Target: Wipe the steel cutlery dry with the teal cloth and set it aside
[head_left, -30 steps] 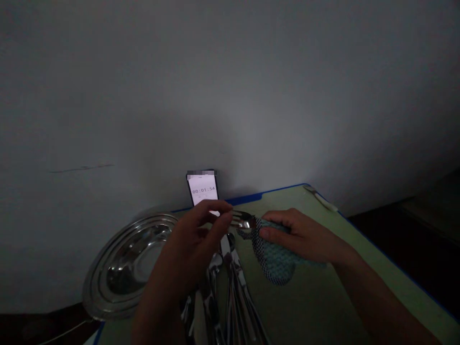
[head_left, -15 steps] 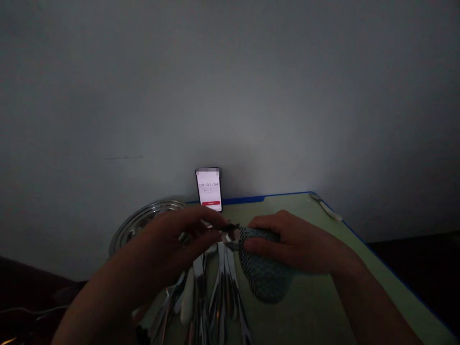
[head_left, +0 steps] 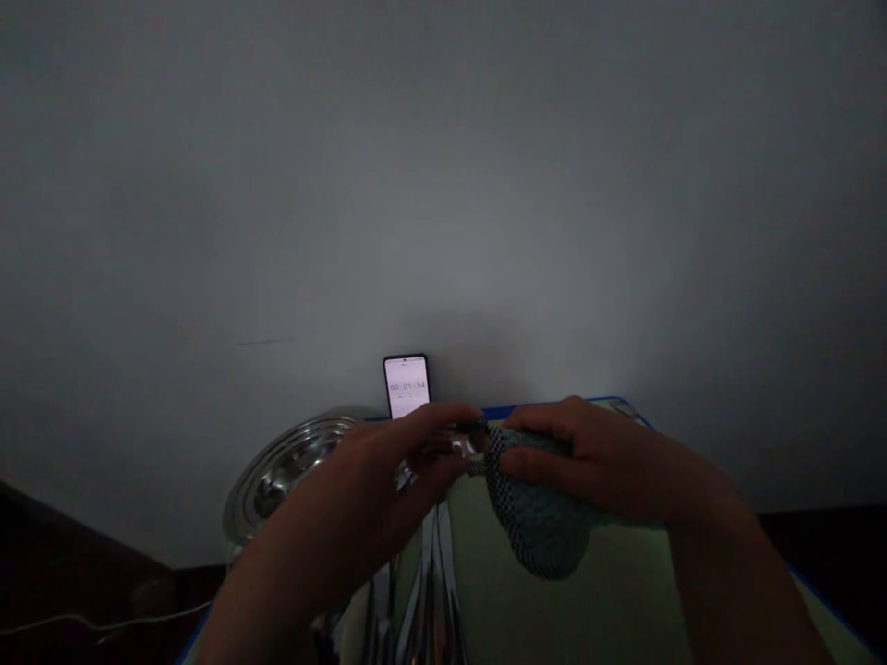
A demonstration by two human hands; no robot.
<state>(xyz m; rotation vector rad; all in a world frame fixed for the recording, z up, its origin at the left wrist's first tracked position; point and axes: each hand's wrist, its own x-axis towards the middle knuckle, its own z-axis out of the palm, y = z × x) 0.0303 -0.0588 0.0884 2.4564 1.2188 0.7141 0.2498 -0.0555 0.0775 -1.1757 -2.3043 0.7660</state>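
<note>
Fork [head_left: 474, 443] held between a left hand [head_left: 392, 469] and a cloth-filled right hand [head_left: 610, 462]

Just below the middle of the frame, the fork's metal head shows between the two hands. The right hand grips a bluish-green cloth [head_left: 547, 531] with a checked edge, thumb on the near side, and the cloth wraps the fork just behind its head; its lower part hangs free. The left hand comes in from the lower left, fingers above the tines and thumb below, the gap narrow; whether they press on the metal, I cannot tell.

Under the left hand, at bottom centre, loose cutlery [head_left: 433, 591] lies on a pale green table [head_left: 533, 619]. A shiny metal bowl [head_left: 244, 494] sits left of centre, partly behind the left forearm. Beyond the left hand, a lit phone [head_left: 407, 380] stands upright near the wall [head_left: 443, 185].
</note>
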